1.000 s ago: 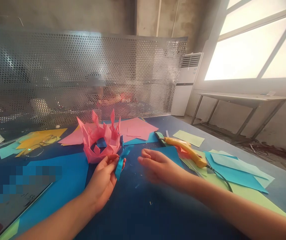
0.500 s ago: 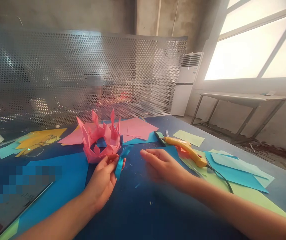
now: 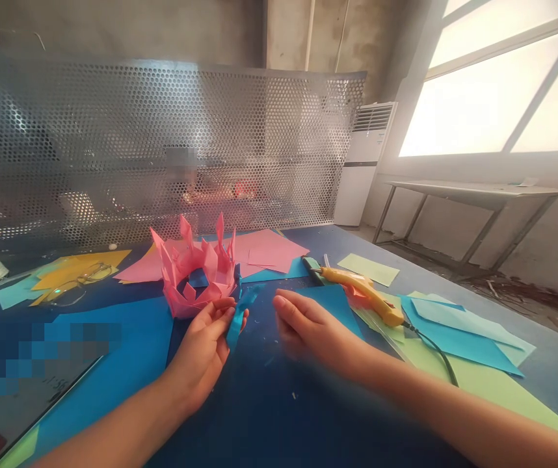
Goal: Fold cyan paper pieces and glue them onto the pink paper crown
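Between the thumb and fingers of my left hand (image 3: 211,331) is a narrow folded strip of blue paper (image 3: 237,322), tilted upward to the right. Just behind that hand stands a pink folded-paper crown (image 3: 176,302) with pointed tips. My right hand (image 3: 305,322) hovers apart from the strip, to its right. Its fingers are curled in and the thumb is pressed against them; anything inside is hidden. Beyond my right wrist lies a yellow hot glue gun (image 3: 374,299), nozzle pointing left.
Blue sheets (image 3: 132,338) and a dark phone (image 3: 49,396) lie at left, near glasses (image 3: 81,279) on yellow paper. Pink sheets (image 3: 279,250) are at the back. Green paper (image 3: 493,383) and light-blue pieces (image 3: 469,325) lie right, with the glue gun's cord (image 3: 438,351). A perforated metal screen (image 3: 269,149) stands behind.
My left hand and the blue strip have shifted very slightly right. My right hand stays in nearly the same place, still closed. The crown and glue gun have not moved.
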A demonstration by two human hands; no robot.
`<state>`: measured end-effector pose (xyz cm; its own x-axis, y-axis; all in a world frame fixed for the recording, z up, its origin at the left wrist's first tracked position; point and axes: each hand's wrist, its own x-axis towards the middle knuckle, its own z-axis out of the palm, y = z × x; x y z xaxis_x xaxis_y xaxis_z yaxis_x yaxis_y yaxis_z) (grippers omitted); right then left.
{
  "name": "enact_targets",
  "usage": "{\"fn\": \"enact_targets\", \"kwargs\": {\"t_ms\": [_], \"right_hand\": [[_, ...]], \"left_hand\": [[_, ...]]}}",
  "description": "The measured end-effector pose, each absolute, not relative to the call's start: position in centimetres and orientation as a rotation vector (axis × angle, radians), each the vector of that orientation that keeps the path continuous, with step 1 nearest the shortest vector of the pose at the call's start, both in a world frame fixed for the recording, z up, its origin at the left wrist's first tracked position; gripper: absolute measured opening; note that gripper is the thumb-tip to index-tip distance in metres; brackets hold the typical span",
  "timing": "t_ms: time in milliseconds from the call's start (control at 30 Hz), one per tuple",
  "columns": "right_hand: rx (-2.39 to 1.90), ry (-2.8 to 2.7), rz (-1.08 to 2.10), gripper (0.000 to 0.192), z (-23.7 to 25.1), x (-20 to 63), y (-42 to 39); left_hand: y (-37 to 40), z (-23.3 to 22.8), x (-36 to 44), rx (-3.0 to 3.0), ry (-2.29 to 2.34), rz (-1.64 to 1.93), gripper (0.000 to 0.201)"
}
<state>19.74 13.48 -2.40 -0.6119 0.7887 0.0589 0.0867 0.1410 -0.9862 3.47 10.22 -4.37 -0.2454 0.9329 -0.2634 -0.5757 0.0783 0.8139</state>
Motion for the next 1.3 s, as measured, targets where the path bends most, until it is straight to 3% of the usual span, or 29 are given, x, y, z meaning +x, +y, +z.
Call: {"fn": "enact_targets", "kwargs": {"t_ms": [367, 500, 800, 1000, 1300], "right_hand": [[-0.844, -1.874, 1.555, 0.035, -3.5, 20.1, 14.2], [-0.870, -1.977, 1.559, 0.048, -3.8, 19.9, 14.1], [-0.992, -2.070, 1.192, 0.034, -4.3, 19.7, 14.5], [-0.898, -2.114, 1.210, 0.031, -3.6, 19.7, 14.1], [-1.023, -1.651, 1.301, 0.031, -2.7, 19.9, 14.9]], "left_hand": [[10.3, -4.4, 3.4, 0.488, 1.037, 1.492, 0.018], [10.1, -4.2, 3.5, 0.540, 1.026, 1.451, 0.018], [9.7, -4.6, 3.4, 0.619, 1.031, 1.377, 0.013], [9.9, -4.4, 3.4, 0.600, 1.039, 1.379, 0.015], [10.1, -4.4, 3.2, 0.531, 1.003, 1.386, 0.021]]}}
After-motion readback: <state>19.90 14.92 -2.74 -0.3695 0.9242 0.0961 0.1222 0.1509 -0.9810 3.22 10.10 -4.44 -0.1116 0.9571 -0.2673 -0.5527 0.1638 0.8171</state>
